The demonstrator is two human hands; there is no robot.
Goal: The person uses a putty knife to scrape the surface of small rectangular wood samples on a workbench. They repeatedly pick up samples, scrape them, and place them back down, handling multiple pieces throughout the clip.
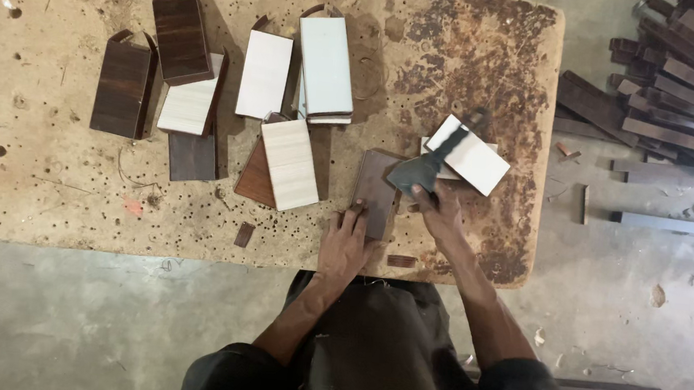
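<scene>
On the worn workbench [42, 191], the left hand [344, 244] presses flat on a dark laminate piece [374, 191] while the right hand [440, 214] grips a putty knife [424, 167] just beside it.

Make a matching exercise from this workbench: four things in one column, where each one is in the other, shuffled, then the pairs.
1. left hand
2. right hand
3. scraper blade
4. stack of dark strips

A. on the floor beside the bench
B. pressed on the brown panel
C. over the panel's right edge
D. gripping the scraper

Pairs: 1-B, 2-D, 3-C, 4-A
</scene>
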